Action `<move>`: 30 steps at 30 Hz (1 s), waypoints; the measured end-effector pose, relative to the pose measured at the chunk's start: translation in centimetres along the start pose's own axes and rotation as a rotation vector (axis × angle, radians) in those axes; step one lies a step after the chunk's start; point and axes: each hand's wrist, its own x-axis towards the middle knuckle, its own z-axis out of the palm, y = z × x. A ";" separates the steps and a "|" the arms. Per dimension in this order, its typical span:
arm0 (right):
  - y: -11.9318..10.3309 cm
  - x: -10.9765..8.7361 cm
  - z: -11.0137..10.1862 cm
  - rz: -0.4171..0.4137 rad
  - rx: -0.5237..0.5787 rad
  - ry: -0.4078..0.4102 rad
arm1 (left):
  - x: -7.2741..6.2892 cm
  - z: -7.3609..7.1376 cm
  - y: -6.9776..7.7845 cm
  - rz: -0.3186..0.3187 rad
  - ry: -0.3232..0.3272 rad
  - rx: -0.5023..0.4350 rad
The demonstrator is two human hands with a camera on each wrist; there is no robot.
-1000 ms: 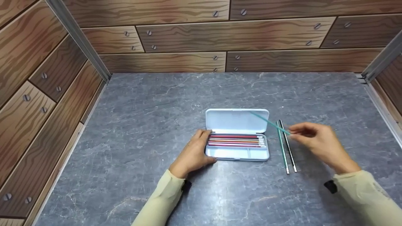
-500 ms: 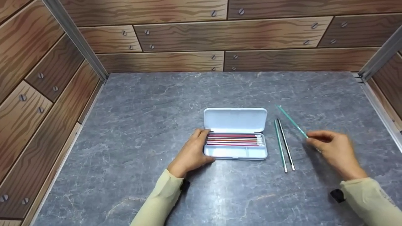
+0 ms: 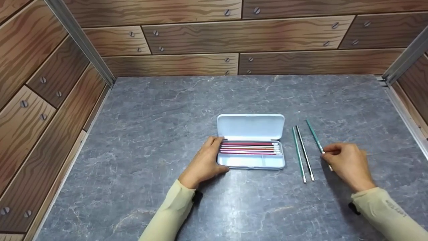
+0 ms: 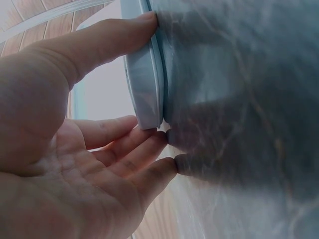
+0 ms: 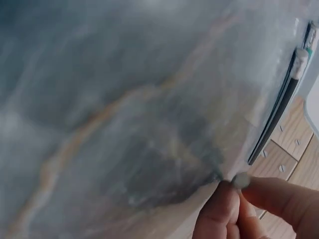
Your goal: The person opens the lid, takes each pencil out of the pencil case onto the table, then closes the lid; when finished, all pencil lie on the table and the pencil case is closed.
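Observation:
A pale blue pencil case (image 3: 250,161) lies with its lid (image 3: 250,127) raised, and several pencils (image 3: 249,148) with white erasers lie in its rear compartment. My left hand (image 3: 204,162) holds the left end of the case, thumb at the front edge and fingers along the side and back corner. To the right, my right hand (image 3: 349,164) pinches a green pencil (image 3: 313,134) near its eraser end, low over the table. Left of it a black pencil (image 3: 305,152) and another green pencil (image 3: 298,154) lie side by side. In the right wrist view the pinched pencil's eraser end (image 5: 241,180) shows between thumb and fingers.
The grey marbled tabletop (image 3: 160,110) is bounded by a wood-patterned back wall (image 3: 190,40) and side walls. Metal posts (image 3: 80,40) stand at the rear corners.
My right hand has carried the green pencil from over the case's lid out to the right, then lowered it beside the other two pencils. The left hand has stayed on the case.

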 end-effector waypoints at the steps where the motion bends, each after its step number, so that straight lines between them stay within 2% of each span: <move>1: -0.2 0.0 0.1 -0.002 0.001 -0.004 | 0.0 0.0 0.0 0.001 0.001 -0.001; 21: -1.6 -0.6 0.9 -0.026 0.018 -0.099 | -0.1 0.0 -0.1 -0.008 -0.004 -0.009; 25: -1.6 -0.5 1.0 -0.041 0.001 -0.068 | -0.1 0.0 -0.1 -0.010 -0.004 0.001; 30: -2.7 -0.5 1.2 -0.123 0.012 0.041 | 0.0 0.0 0.0 -0.015 -0.004 -0.001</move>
